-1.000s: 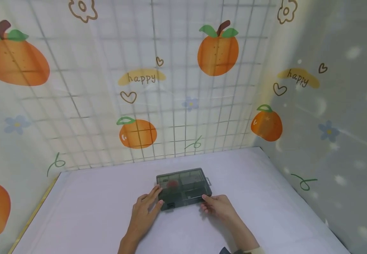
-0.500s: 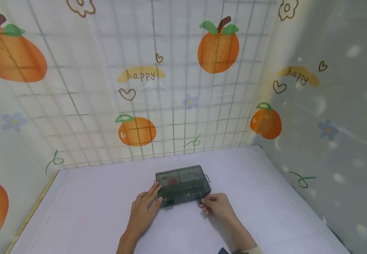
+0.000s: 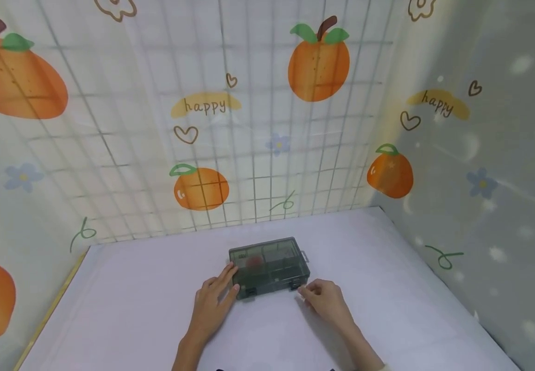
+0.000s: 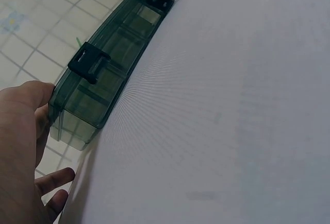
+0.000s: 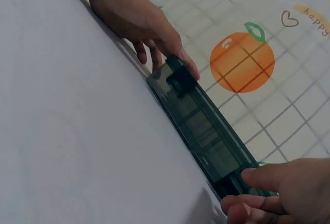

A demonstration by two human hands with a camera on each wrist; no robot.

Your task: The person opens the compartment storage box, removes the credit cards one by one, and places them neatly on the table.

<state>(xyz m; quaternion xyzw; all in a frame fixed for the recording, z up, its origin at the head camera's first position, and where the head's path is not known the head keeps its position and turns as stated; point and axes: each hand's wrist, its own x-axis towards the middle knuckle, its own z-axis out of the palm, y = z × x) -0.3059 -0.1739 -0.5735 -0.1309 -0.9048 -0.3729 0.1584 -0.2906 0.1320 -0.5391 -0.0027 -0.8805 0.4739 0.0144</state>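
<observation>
A dark green see-through compartment box (image 3: pixel 269 273) lies with its lid down on the white table. My left hand (image 3: pixel 211 306) rests at its left end. The thumb is at the front corner and the fingers lie along the side, mostly straight. At the front right, my right hand (image 3: pixel 329 304) has its thumb and forefinger at a black latch (image 5: pixel 229 184), pinching about it in the right wrist view. Another latch (image 4: pixel 88 63) sits at the front left. Dividers and a reddish patch (image 3: pixel 255 261) show through the lid.
A white cloth covers the table (image 3: pixel 147 288). Behind it hangs a pale curtain (image 3: pixel 248 180) printed with oranges, over a wire grid. Another curtain (image 3: pixel 471 226) closes off the right side. A small loop (image 3: pixel 305 256) sticks out from the box's right end.
My right thumb and fingers have shifted slightly right along the front corner, showing more of the right latch. Half a second ago its flap stuck out below the fingers. The left hand stays put.
</observation>
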